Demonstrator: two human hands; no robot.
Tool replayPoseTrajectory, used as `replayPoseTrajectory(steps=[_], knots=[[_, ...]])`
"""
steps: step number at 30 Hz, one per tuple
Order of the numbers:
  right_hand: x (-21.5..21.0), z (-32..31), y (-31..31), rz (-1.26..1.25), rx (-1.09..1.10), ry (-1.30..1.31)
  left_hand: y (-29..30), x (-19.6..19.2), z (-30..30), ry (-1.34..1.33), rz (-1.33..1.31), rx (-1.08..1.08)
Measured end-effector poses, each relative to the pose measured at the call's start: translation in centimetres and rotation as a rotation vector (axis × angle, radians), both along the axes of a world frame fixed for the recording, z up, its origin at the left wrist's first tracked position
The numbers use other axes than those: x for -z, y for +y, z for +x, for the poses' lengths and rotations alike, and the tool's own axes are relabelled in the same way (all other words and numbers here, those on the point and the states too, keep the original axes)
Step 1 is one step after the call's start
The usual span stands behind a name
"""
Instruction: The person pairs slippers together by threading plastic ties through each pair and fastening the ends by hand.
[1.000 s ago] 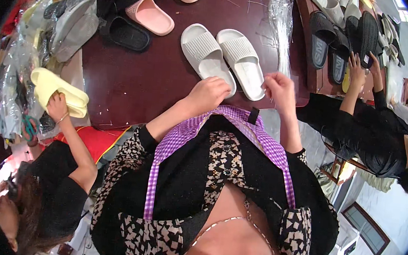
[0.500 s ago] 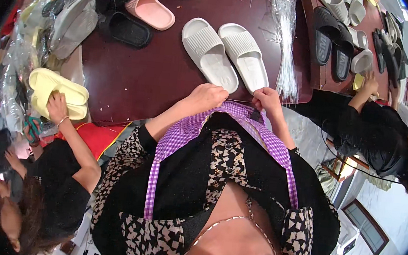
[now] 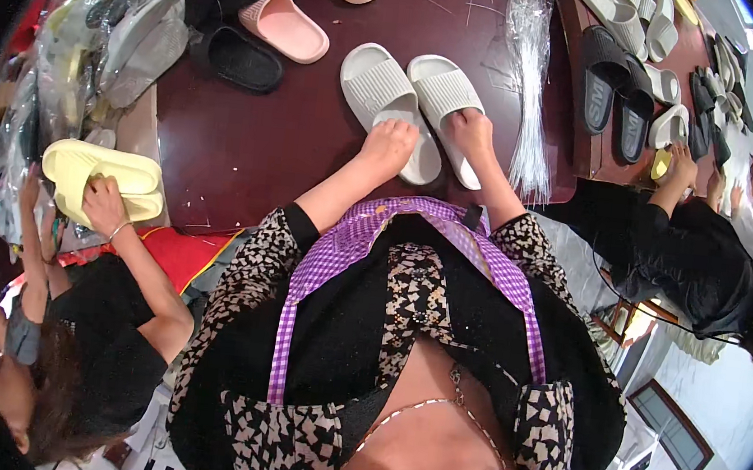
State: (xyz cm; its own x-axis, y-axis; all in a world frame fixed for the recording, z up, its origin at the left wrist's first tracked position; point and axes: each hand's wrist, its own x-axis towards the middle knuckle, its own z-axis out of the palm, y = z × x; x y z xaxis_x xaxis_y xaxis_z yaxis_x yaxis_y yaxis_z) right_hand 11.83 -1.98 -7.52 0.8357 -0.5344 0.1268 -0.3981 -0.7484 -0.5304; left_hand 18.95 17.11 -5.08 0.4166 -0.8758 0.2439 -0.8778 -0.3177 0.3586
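Observation:
A pair of light grey slide slippers lies on the dark red table in front of me, toes away from me. My left hand (image 3: 389, 147) is closed over the footbed of the left slipper (image 3: 375, 76), just at the rear edge of its strap. My right hand (image 3: 470, 133), fingers pinched together, reaches into the foot opening of the right slipper (image 3: 445, 86). Whatever the fingers hold is too small or hidden to make out. Beyond my right hand lies a bundle of thin white ties (image 3: 530, 150) in clear plastic.
Pink slippers (image 3: 289, 27) and a black slipper (image 3: 237, 58) lie at the far left of the table (image 3: 222, 148). Bagged slippers (image 3: 146, 36) pile up beyond its left edge. A co-worker at left holds pale yellow slippers (image 3: 106, 173). Another works at the right table among black slippers (image 3: 598, 84).
Both my hands have moved forward from the slippers' heels to their straps. The thin strand that stretched between them no longer shows. The co-worker at left has shifted an arm.

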Motion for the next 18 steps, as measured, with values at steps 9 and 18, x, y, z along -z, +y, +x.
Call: replayPoseTrajectory(steps=[9,18], knots=[[-2.3,-1.9,0.0,0.564,0.157,0.01,-2.1,1.4,0.8,-0.147,0.041,-0.18],[-4.3,2.8,-5.7,0.156,0.175,-0.125,-2.5,2.3,1.5,-0.103,0.023,-0.238]])
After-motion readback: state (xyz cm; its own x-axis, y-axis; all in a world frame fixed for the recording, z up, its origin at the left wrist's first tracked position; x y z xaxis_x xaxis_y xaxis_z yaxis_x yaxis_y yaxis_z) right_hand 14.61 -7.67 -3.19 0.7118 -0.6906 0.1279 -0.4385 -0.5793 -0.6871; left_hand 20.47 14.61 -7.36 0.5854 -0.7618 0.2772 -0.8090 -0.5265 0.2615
